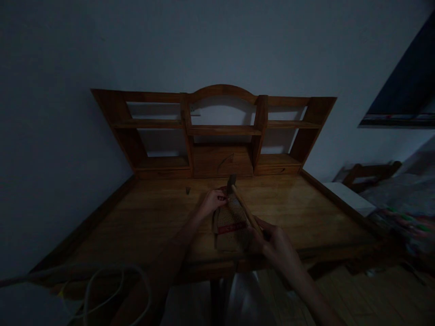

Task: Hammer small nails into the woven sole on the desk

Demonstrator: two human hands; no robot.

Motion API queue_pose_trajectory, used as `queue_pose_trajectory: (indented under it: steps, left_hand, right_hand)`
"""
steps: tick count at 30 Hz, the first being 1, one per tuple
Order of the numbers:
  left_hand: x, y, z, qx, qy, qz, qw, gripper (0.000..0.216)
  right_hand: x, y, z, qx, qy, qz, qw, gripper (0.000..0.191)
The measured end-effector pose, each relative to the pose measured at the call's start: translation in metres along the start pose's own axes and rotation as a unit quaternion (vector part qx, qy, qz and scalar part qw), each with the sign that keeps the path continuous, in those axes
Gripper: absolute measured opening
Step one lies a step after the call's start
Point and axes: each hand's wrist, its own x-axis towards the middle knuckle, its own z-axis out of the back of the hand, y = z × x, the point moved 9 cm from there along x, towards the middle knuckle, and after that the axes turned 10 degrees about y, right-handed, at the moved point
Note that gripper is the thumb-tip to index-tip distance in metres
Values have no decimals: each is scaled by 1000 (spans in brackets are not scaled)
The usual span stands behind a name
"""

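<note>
My right hand (273, 240) grips the wooden handle of a hammer (245, 206). The hammer's dark head (231, 181) is raised just beyond my left fingertips. Under it on the desk lies a flat, brownish, speckled piece (228, 216) with a red band (231, 227) across its near part; dim light hides what it is. My left hand (213, 201) rests at the upper left of this piece, thumb and fingers pinched together. Whatever is between those fingers is too small and dark to name. Left of that hand, a few thin dark bits (188, 190) lie on the wood.
A wooden desk (152, 217) carries a shelf unit (222, 131) along its back, against the wall. White cable (88, 290) loops at the lower left. To the right stand a white surface (350, 197), a wooden chair back (372, 172) and a heap of colourful fabric (408, 226).
</note>
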Motion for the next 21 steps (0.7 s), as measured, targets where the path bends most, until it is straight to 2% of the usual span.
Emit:
queue_pose_trajectory:
  steps: [6, 13, 21]
  left_hand:
    - [1, 3, 0, 8, -1, 11, 1000, 17]
    - [0, 2, 1, 19, 3, 7, 1000, 17]
    - [-1, 4, 2, 5, -8, 18, 1000, 16]
  right_hand:
    - [5, -8, -9, -4, 22, -1, 1000, 41]
    - [3, -4, -5, 42, 13, 8, 999, 43]
    - [3, -3, 0, 28, -22, -1, 999, 48]
